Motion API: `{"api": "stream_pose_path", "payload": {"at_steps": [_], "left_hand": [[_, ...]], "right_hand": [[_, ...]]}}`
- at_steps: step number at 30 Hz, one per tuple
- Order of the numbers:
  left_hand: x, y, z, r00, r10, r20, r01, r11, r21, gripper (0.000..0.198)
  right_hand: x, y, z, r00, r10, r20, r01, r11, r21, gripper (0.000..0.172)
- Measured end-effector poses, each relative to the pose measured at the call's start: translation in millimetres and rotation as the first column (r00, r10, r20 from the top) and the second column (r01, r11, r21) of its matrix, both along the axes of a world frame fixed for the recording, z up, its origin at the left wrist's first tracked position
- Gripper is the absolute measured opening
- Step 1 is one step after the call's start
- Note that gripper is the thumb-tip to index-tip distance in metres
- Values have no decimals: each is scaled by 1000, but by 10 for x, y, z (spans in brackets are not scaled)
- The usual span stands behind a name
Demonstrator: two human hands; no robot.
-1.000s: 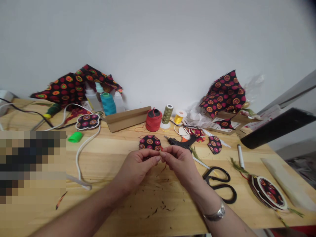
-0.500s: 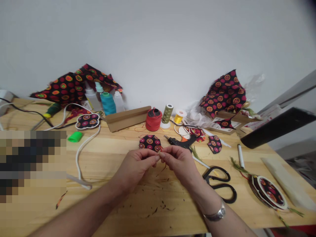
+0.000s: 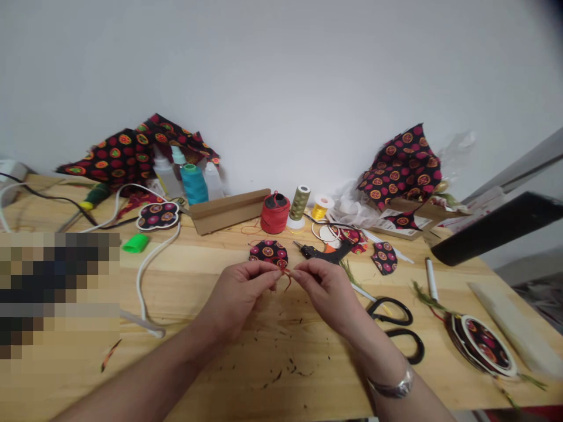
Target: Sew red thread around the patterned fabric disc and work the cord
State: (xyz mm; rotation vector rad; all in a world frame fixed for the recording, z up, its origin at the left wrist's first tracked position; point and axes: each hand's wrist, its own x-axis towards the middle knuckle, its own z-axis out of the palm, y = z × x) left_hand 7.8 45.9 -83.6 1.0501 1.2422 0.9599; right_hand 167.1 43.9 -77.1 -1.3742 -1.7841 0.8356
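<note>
1. A wooden surface (image 3: pixel 185 281) runs along a white wall (image 3: pixel 281 88).
2. The left hand's fingers (image 3: pixel 266 272) and the right hand's fingers (image 3: pixel 301 274) are closed, both pinching a red thread (image 3: pixel 287 280).
3. The thread meets the lower edge of a round patterned fabric piece (image 3: pixel 268 254), just above the hands.
4. Farther right lie a black glue gun (image 3: pixel 323 253) and black-handled scissors (image 3: pixel 393 319).

Round black patterned fabric disc (image 3: pixel 268 254) with red thread (image 3: pixel 287 281)

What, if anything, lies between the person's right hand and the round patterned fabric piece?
Nothing visible: the right hand reaches the red thread at the lower edge of the round patterned fabric piece, beside the left hand.
</note>
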Motion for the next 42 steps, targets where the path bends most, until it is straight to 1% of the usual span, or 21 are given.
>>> {"api": "stream_pose_path", "payload": {"at_steps": [5,8,10,12,15,17,20,22,24,25,26,28,30,31,33,35,36,38,40,42], "left_hand": [[4,1,-3,1000,15,18,-16,1000,10,15],[6,2,-13,998,17,65,-16,1000,-19,16],[4,8,-21,993,28,116,-22,998,-54,15],[-4,17,-29,985,38,171,-22,995,-97,14],[-23,25,-39,970,25,240,9,990,-139,14],[-32,24,-43,956,9,293,37,988,-150,13],[-26,22,-32,929,14,369,59,981,-184,10],[-12,23,-14,913,25,406,68,975,-213,8],[0,25,5,901,46,432,62,970,-234,6],[4,25,10,898,57,436,55,969,-240,6],[5,26,12,899,63,434,48,969,-241,6],[1,27,6,908,52,415,50,972,-231,8],[-6,27,-8,921,24,389,66,974,-215,11],[-8,27,-16,926,10,377,74,976,-207,12],[-8,25,-26,935,-12,355,85,978,-191,12],[-2,22,-28,945,-24,327,86,980,-177,12],[3,20,-26,949,-29,313,86,982,-170,12],[13,13,-18,957,-41,287,89,984,-156,13],[22,6,-10,962,-52,268,94,985,-145,14],[28,-1,-5,967,-60,249,98,985,-142,14]], "right_hand": [[-35,-56,7,999,-33,-28,34,997,67,19],[-85,-118,1,999,-1,41,-5,987,160,17],[-118,-158,-16,989,46,139,-76,973,217,16],[-142,-187,-42,959,97,267,-168,951,258,18],[-159,-203,-89,871,138,471,-310,899,309,21],[-158,-198,-118,808,144,571,-389,858,334,20],[-151,-189,-134,756,137,640,-455,813,364,20],[-146,-193,-109,757,150,637,-472,799,373,19],[-139,-204,-63,807,196,558,-453,811,370,16],[-135,-207,-38,850,211,483,-418,828,373,15],[-130,-204,-19,901,201,385,-353,855,380,16],[-121,-178,-1,981,101,163,-157,913,377,19],[-115,-125,-12,1000,-9,-12,12,957,290,21],[-115,-94,-23,997,-31,-73,46,977,208,21],[-119,-39,-42,984,-24,-176,25,1000,4,23],[-132,-8,-45,955,3,-296,-52,986,-158,24],[-140,-3,-42,934,11,-358,-89,975,-202,23],[-159,-9,-34,886,10,-464,-135,962,-236,19],[-178,-21,-36,845,-22,-534,-140,955,-261,15],[-191,-29,-51,817,-75,-572,-122,946,-299,16]]}}
